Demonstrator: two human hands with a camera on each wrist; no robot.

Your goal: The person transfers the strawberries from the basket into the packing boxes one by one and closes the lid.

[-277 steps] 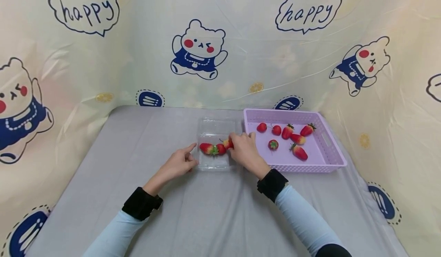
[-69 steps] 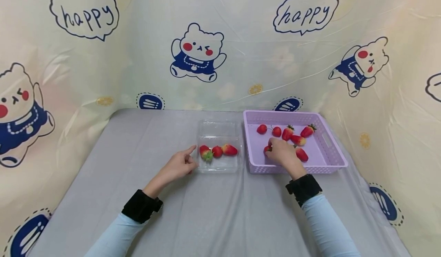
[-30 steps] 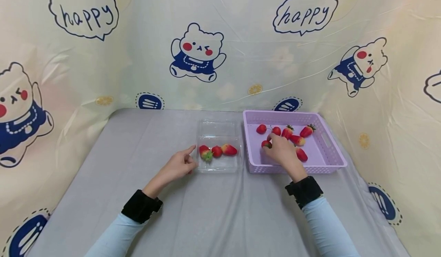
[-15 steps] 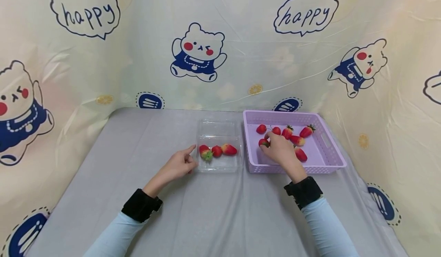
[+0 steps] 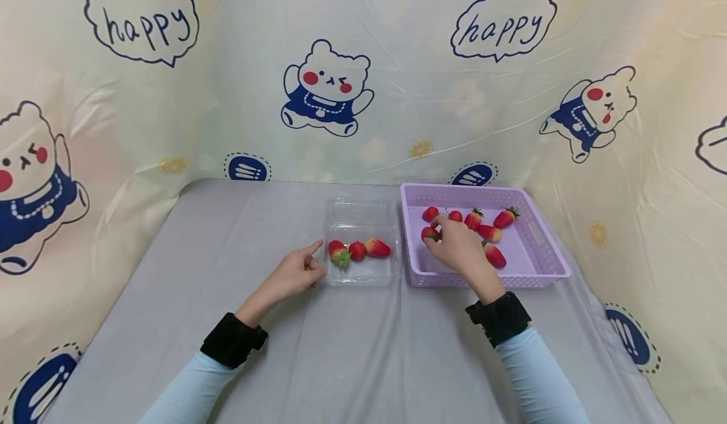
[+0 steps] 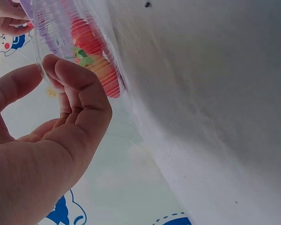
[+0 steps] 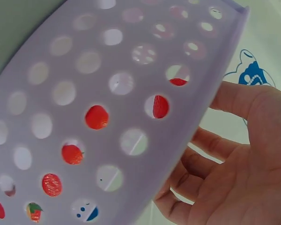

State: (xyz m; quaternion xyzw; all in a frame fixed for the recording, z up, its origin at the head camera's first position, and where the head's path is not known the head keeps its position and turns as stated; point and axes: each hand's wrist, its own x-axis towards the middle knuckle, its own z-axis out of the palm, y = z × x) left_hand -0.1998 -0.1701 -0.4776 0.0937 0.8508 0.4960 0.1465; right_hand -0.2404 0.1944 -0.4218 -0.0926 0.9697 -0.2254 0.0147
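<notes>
My right hand (image 5: pixel 461 247) is inside the lilac basket (image 5: pixel 488 279), pinching a strawberry (image 5: pixel 430 233) between thumb and fingers near the basket's left side. In the right wrist view the basket's perforated wall hides the fingertips and that strawberry. At the left edge of an open clear plastic box (image 5: pixel 363 279), my left hand (image 5: pixel 292 274) pinches the rim; the left wrist view shows the rim between thumb and fingers. Three strawberries lie in a row in the box: one with green leaves (image 5: pixel 339 253), a small round one (image 5: pixel 357 250) and a yellow-tinged one (image 5: pixel 377 248).
Several more strawberries lie in the basket, among them one at the back right (image 5: pixel 505 217) and one beside the right hand (image 5: pixel 495 256). The box's clear lid (image 5: pixel 358 211) is folded back. A grey cloth (image 5: pixel 341 361) covers the table, with a printed curtain (image 5: pixel 397 96) behind.
The right hand went from the box back to the basket, took hold of a strawberry there and has shifted it slightly left. The left hand has stayed at the box's edge.
</notes>
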